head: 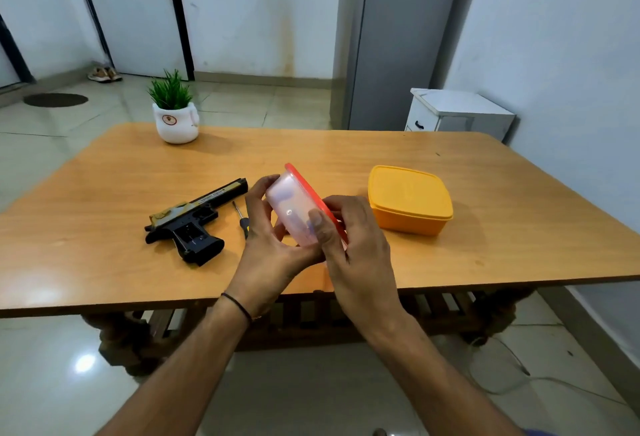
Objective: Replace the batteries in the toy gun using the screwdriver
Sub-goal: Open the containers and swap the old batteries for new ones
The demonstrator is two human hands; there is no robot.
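Observation:
A black and gold toy gun (194, 221) lies on its side on the wooden table (104, 172), its grip compartment open. A small screwdriver (240, 217) lies just right of it. Both hands hold a small translucent box with a red lid (294, 207) tilted on edge above the table. My left hand (266, 238) grips the box from below and behind. My right hand (349, 228) grips its lid side, thumb pressed on the box's front. What is inside the box is not clear.
A closed yellow container (410, 200) stands on the table right of my hands. A white pot with a green plant (175, 117) sits at the far left edge. A white cabinet (457, 113) and grey fridge (388, 37) stand beyond the table.

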